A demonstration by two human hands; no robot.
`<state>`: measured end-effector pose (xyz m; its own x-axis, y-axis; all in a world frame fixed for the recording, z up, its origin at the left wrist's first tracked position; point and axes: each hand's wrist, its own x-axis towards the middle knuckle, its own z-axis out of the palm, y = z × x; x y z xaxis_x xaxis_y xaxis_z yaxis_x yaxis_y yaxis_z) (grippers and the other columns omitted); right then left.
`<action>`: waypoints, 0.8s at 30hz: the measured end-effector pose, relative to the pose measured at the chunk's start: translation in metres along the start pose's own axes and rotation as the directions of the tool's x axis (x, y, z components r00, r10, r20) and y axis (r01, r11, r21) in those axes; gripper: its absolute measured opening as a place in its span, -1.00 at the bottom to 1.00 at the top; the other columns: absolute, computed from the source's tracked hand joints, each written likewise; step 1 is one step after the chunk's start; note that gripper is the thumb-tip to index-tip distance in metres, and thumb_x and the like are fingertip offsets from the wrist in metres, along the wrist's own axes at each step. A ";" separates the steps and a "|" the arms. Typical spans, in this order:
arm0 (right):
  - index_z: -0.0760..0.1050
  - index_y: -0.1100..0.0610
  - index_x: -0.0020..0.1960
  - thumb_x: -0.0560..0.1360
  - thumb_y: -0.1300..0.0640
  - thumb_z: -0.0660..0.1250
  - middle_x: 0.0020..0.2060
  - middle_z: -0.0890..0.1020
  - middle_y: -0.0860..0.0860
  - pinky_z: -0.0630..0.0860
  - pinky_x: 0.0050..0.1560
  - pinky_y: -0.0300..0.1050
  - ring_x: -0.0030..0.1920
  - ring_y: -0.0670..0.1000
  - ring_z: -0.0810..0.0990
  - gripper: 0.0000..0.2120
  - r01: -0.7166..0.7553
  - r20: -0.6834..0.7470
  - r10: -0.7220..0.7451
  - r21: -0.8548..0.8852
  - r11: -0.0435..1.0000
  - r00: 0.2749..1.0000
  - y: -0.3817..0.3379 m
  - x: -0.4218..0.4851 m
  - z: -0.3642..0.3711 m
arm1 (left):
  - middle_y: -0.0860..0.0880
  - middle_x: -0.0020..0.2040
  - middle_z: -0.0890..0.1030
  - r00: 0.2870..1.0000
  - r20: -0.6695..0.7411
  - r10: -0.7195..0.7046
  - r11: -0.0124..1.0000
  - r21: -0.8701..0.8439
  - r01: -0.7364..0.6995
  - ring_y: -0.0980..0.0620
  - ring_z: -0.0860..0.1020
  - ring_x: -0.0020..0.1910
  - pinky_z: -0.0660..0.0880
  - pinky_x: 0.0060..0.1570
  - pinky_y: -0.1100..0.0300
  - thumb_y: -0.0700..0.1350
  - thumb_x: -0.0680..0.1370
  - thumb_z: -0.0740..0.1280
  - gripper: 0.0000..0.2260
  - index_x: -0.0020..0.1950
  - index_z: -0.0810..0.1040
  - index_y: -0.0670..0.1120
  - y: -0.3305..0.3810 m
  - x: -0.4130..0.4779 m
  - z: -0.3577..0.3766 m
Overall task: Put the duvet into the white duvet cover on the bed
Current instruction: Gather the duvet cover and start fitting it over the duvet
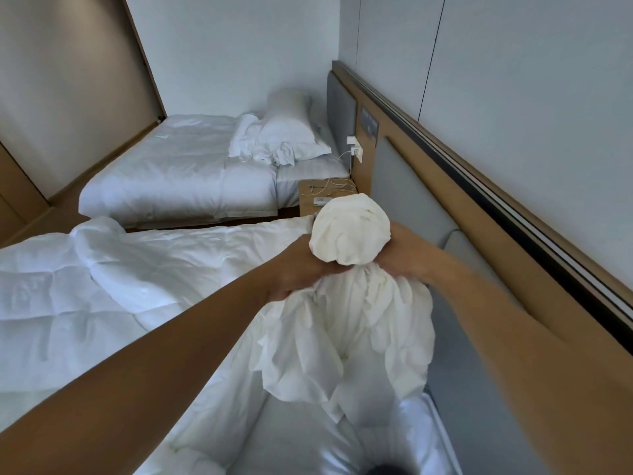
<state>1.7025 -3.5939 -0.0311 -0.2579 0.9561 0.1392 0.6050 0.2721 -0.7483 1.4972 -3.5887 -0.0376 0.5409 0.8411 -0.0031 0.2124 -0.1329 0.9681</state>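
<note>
**White cloth bunched high, with the duvet on the bed**

White, thin and creased, the duvet cover (342, 330) hangs in a gathered bundle over the near bed (301, 443). It is held up at its neck by both hands. The left grip (294, 269) is clamped round the bunch from the left, and the right grip (400, 248) is clamped round it from the right, the two close against each other. Above them a cream knob of cloth (349, 231) bulges out. Whether that knob is a duvet corner caught inside the cover or only more cover cannot be told.

The quilted duvet (102, 286) lies spread and rumpled on the left part of the near bed, reaching up toward the held bundle.

The likely trouble from here is twist. With so much cover gathered in one neck, its opening could be lost in the folds, and the duvet would then go in skewed or stop short of the corners. If either grip loosens, the knob could slide back through and any seated corner would be lost. A wide shake could also sweep cloth over the bedside table (308, 197) just beyond and snag the cables (329, 186) lying there.
</note>
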 end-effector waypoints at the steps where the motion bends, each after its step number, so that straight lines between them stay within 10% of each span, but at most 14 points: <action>1: 0.35 -0.43 0.16 0.23 -0.42 0.25 -0.10 0.38 -0.73 0.22 -0.10 -0.74 -0.03 -0.68 0.34 -0.50 -0.014 0.000 0.014 -0.003 1.000 1.000 0.006 -0.001 0.004 | 0.15 0.29 0.61 1.000 -0.026 0.009 1.000 0.006 -0.009 0.22 0.56 0.27 0.49 0.32 0.16 -0.11 0.49 0.55 -0.48 0.42 0.50 0.06 -0.001 0.002 0.001; 5: 0.16 -0.05 0.59 0.42 -0.37 0.33 0.48 0.33 -0.15 0.18 0.19 -0.54 0.31 -0.28 0.25 -0.15 -0.121 0.225 0.133 -0.065 0.990 0.965 0.025 -0.004 0.013 | 0.08 0.27 0.64 0.990 0.122 -0.070 0.997 -0.029 0.074 0.09 0.58 0.29 0.47 0.35 0.04 -0.05 0.44 0.59 -0.48 0.37 0.56 0.05 -0.006 0.006 0.007; 10: 0.24 -0.01 0.55 0.49 -0.09 0.48 0.50 0.37 -0.02 0.33 0.30 -0.38 0.43 -0.11 0.35 -0.27 -0.173 0.289 0.177 -0.039 0.984 0.941 0.017 -0.004 0.014 | -0.04 0.20 0.68 0.991 -0.025 -0.134 0.988 -0.078 0.131 -0.05 0.63 0.22 0.52 0.30 -0.14 -0.09 0.51 0.52 -0.60 0.33 0.58 -0.04 -0.021 0.016 0.010; 13: 0.44 0.06 0.15 0.36 -0.26 0.52 0.04 0.52 -0.04 0.49 0.01 -0.10 0.02 -0.03 0.50 -0.44 -0.232 -0.367 0.132 -0.242 0.942 0.921 0.016 -0.016 0.011 | -0.05 0.16 0.70 0.962 -0.189 -0.196 0.969 -0.189 0.160 -0.06 0.65 0.16 0.56 0.25 -0.15 -0.06 0.50 0.52 -0.64 0.28 0.62 -0.06 -0.021 0.024 0.007; 15: 0.32 0.03 -0.17 0.50 -0.09 0.44 -0.28 0.38 -0.10 0.30 -0.27 -0.22 -0.29 -0.09 0.35 -0.67 -0.050 -0.721 -0.165 -0.267 0.962 0.674 0.014 -0.039 0.040 | -0.03 0.14 0.70 0.928 -0.286 -0.238 0.949 -0.274 0.159 -0.04 0.67 0.13 0.57 0.23 -0.13 -0.04 0.52 0.51 -0.65 0.29 0.61 -0.05 -0.020 0.030 0.002; 19: 0.39 0.00 -0.15 0.58 0.01 0.28 -0.34 0.53 -0.08 0.53 -0.27 -0.03 -0.34 -0.01 0.53 -0.84 -0.111 -0.295 0.047 -0.206 0.972 0.954 0.052 -0.072 0.151 | -0.10 0.16 0.69 0.913 -0.260 -0.315 0.903 -0.379 0.204 -0.11 0.66 0.15 0.55 0.25 -0.17 -0.02 0.52 0.51 -0.60 0.32 0.58 -0.08 -0.019 0.034 -0.014; 21: 0.50 0.04 0.17 0.58 0.03 0.27 0.00 0.66 0.00 0.57 0.05 0.05 0.02 0.09 0.64 -0.81 -0.376 -0.108 0.368 -0.070 0.924 0.924 0.089 -0.068 0.175 | -0.13 0.18 0.69 0.911 -0.227 -0.346 0.882 -0.410 0.233 -0.14 0.66 0.17 0.54 0.25 -0.18 -0.02 0.53 0.50 -0.59 0.34 0.56 -0.07 -0.022 0.032 -0.024; 24: 0.39 -0.03 0.44 0.48 -0.18 0.35 0.31 0.54 -0.07 0.50 0.26 0.05 0.32 0.08 0.50 -0.42 -0.461 -0.025 0.461 -0.009 0.887 0.887 0.117 -0.049 0.186 | -0.16 0.18 0.68 0.893 -0.220 -0.393 0.830 -0.504 0.241 -0.18 0.66 0.16 0.55 0.21 -0.18 -0.04 0.56 0.44 -0.63 0.35 0.56 -0.08 -0.028 0.025 -0.040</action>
<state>1.6458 -3.6295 -0.2462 0.0688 0.9763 -0.2050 0.6627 -0.1983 -0.7221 1.4720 -3.5430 -0.0547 0.2206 0.9184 -0.3284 -0.1030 0.3568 0.9285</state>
